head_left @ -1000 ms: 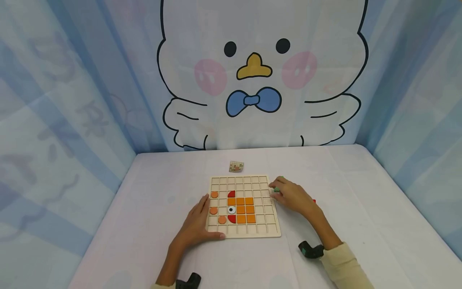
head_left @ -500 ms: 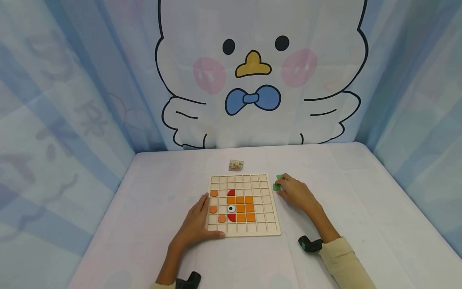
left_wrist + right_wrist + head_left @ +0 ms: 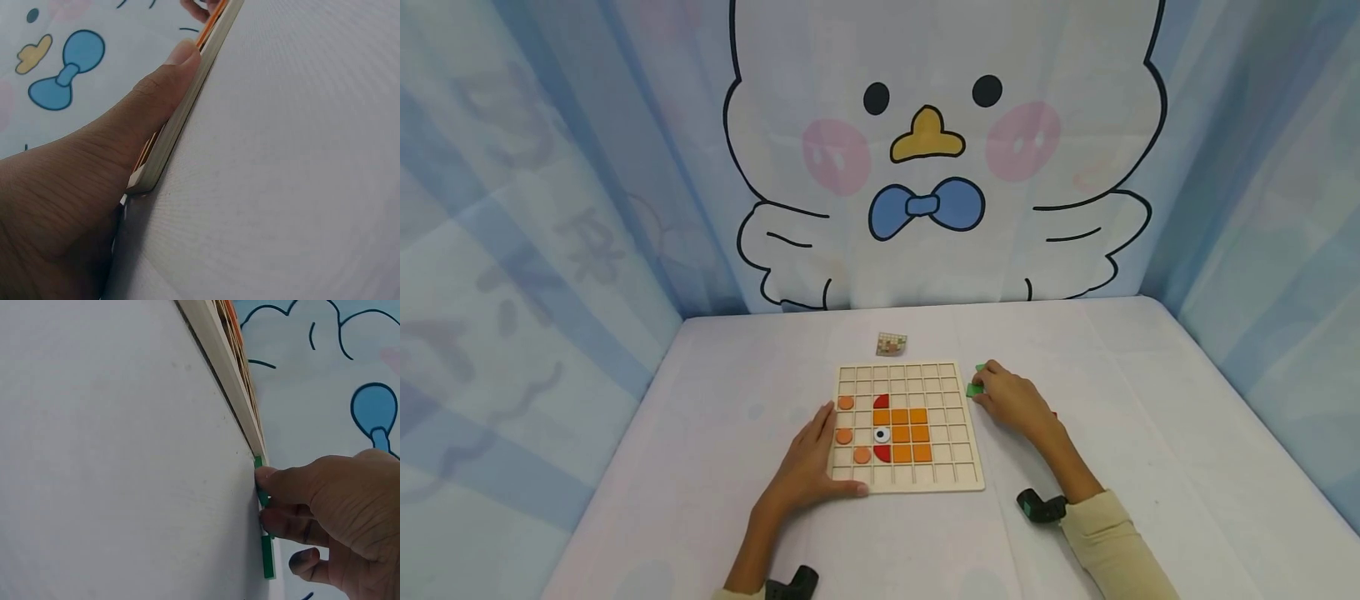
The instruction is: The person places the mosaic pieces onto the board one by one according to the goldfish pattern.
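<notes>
A pale wooden grid board point(image 3: 955, 475) lies on the table, bearing orange squares point(image 3: 900, 434), orange discs point(image 3: 845, 436), red quarter-round pieces point(image 3: 882, 402) and an eye disc point(image 3: 882, 434). Along its left edge my left hand point(image 3: 808, 454) lies with straight fingers, the thumb point(image 3: 181, 62) over the front rim. My right hand point(image 3: 1011, 400) is just beyond the board's right edge. There its thumb and forefinger pinch a green tile point(image 3: 262, 495), low at the table. A second green tile point(image 3: 268, 556) is beside it, close to the other fingers.
Behind the board lies a small patterned card point(image 3: 891, 344). A red piece point(image 3: 1055, 414) peeks out beside the right wrist. The table point(image 3: 715, 375) backs onto a curtain point(image 3: 925, 275) with a cartoon bird.
My right hand has moved slightly right, away from the board's edge, bringing the green tile down beside the other one. The left hand and the board stay in place.
</notes>
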`<state>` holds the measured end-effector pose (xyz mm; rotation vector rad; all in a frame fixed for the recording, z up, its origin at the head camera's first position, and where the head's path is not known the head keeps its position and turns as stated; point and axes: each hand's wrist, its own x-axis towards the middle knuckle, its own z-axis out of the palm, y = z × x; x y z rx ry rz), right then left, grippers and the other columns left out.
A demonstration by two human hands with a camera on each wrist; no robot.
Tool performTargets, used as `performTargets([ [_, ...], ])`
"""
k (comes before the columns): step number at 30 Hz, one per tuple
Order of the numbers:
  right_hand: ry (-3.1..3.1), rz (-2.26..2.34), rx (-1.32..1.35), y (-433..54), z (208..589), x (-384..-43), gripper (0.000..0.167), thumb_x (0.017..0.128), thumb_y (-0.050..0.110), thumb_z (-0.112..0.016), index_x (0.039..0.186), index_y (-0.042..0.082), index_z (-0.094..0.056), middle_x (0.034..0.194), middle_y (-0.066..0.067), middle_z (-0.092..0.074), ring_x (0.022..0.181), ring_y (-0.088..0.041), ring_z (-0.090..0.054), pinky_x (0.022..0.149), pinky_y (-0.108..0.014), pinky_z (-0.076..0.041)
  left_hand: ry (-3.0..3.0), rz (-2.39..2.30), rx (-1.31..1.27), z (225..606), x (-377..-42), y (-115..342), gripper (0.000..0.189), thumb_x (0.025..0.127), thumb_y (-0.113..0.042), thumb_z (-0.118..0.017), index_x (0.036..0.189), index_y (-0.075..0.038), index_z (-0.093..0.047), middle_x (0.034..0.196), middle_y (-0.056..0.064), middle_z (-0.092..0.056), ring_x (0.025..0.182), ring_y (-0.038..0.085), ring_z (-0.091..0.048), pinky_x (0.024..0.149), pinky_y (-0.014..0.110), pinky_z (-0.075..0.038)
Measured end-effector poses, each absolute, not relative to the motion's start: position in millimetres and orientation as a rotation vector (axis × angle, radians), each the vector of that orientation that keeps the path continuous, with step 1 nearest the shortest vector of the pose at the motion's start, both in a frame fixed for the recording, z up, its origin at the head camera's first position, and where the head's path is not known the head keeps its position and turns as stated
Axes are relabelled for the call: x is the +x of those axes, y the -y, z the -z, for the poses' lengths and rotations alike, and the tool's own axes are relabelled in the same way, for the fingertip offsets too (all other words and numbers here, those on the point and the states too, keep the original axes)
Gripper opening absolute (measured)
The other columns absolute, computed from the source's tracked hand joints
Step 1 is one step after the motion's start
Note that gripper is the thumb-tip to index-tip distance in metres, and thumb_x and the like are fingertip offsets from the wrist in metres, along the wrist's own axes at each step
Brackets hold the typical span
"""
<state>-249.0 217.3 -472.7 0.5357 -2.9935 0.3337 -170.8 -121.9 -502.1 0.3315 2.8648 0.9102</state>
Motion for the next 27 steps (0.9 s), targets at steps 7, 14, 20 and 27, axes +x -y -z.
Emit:
performTargets([
  [7,3.014,-0.307,0.604,-218.2,472.8,-251.1,0.026,0.092,0.021,-0.069,0.11,0.002,-0.066,0.112,-0.011,-0.06,0.088,-0.021,-0.065,0.072,-0.038,-0.056,-2.867,-0.906,0.331,503.6,-168.8,122.5,0.136,0.056,-0.073,-0.078,0.158,-0.012,-0.012,0.166,0.006,-0.007,0.149,0.031,-0.019,0.118,0.056,-0.024],
  [14,2.985,-0.366,0.628,-218.9,471.0,-254.1,0.024,0.091,0.021,-0.07,0.107,0.002,-0.067,0.106,-0.008,-0.06,0.09,-0.02,-0.065,0.076,-0.037,-0.056,-2.871,-0.894,0.312,504.7,-170.8,122.6,0.137,0.055,-0.076,-0.076,0.158,-0.015,-0.011,0.166,0.003,-0.006,0.15,0.031,-0.018,0.117,0.056,-0.025],
  [20,3.023,-0.401,0.653,-221.8,469.5,-257.3,0.023,0.092,0.02,-0.069,0.106,0.002,-0.066,0.105,-0.008,-0.06,0.085,-0.018,-0.062,0.075,-0.036,-0.055,-2.877,-0.885,0.319,505.0,-170.7,123.0,0.136,0.056,-0.075,-0.076,0.158,-0.013,-0.011,0.166,0.004,-0.007,0.149,0.032,-0.019,0.118,0.056,-0.025],
  [27,2.987,-0.425,0.626,-222.8,469.4,-261.8,0.025,0.092,0.023,-0.069,0.107,0.003,-0.066,0.106,-0.007,-0.06,0.08,-0.014,-0.058,0.072,-0.034,-0.054,-2.876,-0.883,0.317,506.1,-172.1,123.0,0.136,0.055,-0.076,-0.076,0.158,-0.014,-0.011,0.166,0.003,-0.007,0.149,0.031,-0.02,0.117,0.056,-0.026],
])
